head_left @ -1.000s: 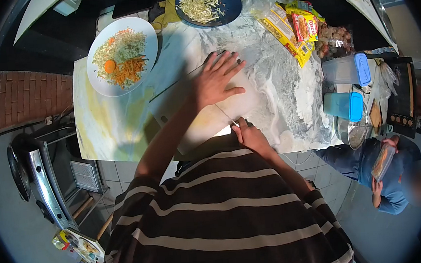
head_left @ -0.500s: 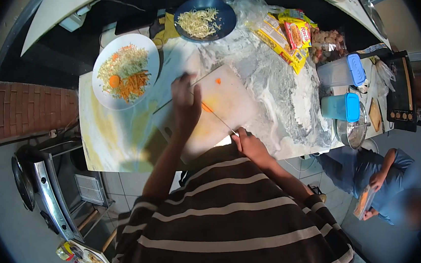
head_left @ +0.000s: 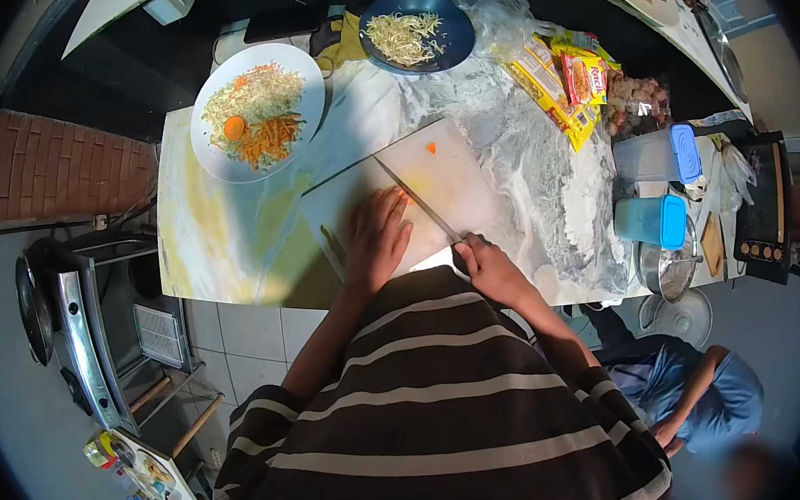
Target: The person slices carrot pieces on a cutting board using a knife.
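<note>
A white cutting board lies at the counter's front edge. My right hand is closed round the handle of a knife, whose blade slants up and left across the board. Just left of the blade, my left hand rests on the board, fingers together over an orange piece of carrot that is mostly hidden. Another small carrot piece lies near the board's far edge. Up and left, a white plate holds shredded vegetables and a round orange slice.
Behind the board stands a dark bowl of sprouts. Yellow packets and blue-lidded containers are on the right, with a metal strainer. A person in blue is at the lower right.
My left hand has come back from the far side of the board and settled beside the blade. The knife now shows at full length. The person at the right has bent lower.
</note>
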Available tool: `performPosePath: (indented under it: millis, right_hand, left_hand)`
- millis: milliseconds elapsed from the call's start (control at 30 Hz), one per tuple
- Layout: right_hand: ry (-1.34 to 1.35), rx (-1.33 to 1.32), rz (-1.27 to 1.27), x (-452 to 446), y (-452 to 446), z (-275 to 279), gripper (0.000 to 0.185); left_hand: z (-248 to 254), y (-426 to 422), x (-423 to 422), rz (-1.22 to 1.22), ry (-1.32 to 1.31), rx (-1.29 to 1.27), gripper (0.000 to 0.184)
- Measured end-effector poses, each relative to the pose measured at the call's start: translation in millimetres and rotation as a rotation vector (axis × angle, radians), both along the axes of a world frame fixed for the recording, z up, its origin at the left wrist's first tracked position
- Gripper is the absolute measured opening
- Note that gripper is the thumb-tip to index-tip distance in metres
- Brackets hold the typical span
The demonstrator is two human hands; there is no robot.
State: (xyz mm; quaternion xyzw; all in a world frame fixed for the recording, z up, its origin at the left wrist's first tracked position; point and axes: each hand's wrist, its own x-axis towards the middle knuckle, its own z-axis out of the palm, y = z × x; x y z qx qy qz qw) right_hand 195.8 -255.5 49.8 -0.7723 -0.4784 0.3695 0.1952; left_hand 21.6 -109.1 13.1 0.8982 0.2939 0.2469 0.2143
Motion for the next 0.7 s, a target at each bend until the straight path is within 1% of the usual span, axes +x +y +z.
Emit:
performPosePath:
  millis: [33, 67, 133, 267, 333, 367, 400, 433, 467, 500, 533, 567, 600, 633, 667, 700]
  right_hand:
    - [-0.094, -0.004, 0.005, -2.3, -1.6, 0.5, 0.038]
    - [-0.095, 0.001, 0.009, -2.9, -4.0, 3.1, 0.038]
    - [-0.188, -0.175, -0.019, -4.7, -7.2, 15.4, 0.036]
    - [-0.208, -0.123, -0.013, 0.5, -21.4, 5.9, 0.038]
    - [-0.012, 0.124, -0.009, 7.6, -21.4, -1.0, 0.043]
    - [-0.014, 0.132, -0.006, 11.8, -22.0, -2.2, 0.043]
    - [0.287, -0.013, -0.103, 14.1, -20.3, 4.7, 0.045]
    - [0.587, -0.161, -0.198, 16.8, -18.7, 12.0, 0.048]
    - [0.585, -0.156, -0.192, 20.4, -17.8, 20.2, 0.048]
    - [0.76, -0.263, -0.23, 24.2, -17.8, 28.6, 0.047]
    - [0.932, -0.368, -0.264, 27.1, -16.5, 33.2, 0.047]
    - [0.929, -0.364, -0.254, 28.0, -16.1, 34.6, 0.047]
    - [1.013, -0.356, -0.274, 27.9, -16.3, 35.6, 0.047]
    - [1.096, -0.349, -0.295, 27.2, -16.2, 36.4, 0.047]
    - [1.091, -0.348, -0.285, 27.2, -15.2, 35.2, 0.047]
    - [0.923, -0.246, -0.259, 27.8, -14.8, 31.1, 0.048]
  left_hand:
    - [-0.1, 1.1, -0.8, 0.003, -0.001, 0.005, 0.048]
    - [0.1, 2.1, -1.7, -0.004, 0.011, 0.009, 0.049]
    - [0.9, 2.6, -2.7, -0.009, 0.023, 0.017, 0.049]
    - [0.4, 0.5, -3.1, -0.012, 0.027, 0.003, 0.049]
    - [1.1, 1.2, -0.7, -0.005, 0.014, 0.008, 0.048]
    - [0.0, 1.0, 0.0, 0.021, -0.048, -0.039, 0.046]
    - [4.5, 0.4, 1.0, 0.048, -0.109, -0.088, 0.045]
    - [9.0, -0.7, 2.4, 0.051, -0.111, -0.081, 0.045]
    - [13.8, -2.8, 4.3, 0.139, -0.25, -0.33, 0.043]
    - [19.1, -4.7, 6.2, 0.227, -0.39, -0.579, 0.042]
    - [20.1, -3.4, 8.9, 0.23, -0.395, -0.568, 0.042]
    - [19.7, -1.3, 11.7, 0.239, -0.502, -0.737, 0.04]
    - [19.5, 0.9, 12.3, 0.247, -0.609, -0.906, 0.037]
    - [19.5, 4.0, 10.4, 0.252, -0.616, -0.897, 0.037]
    - [19.3, 7.6, 7.5, 0.251, -0.545, -0.769, 0.036]
    - [18.2, 8.5, 4.0, 0.249, -0.473, -0.645, 0.034]
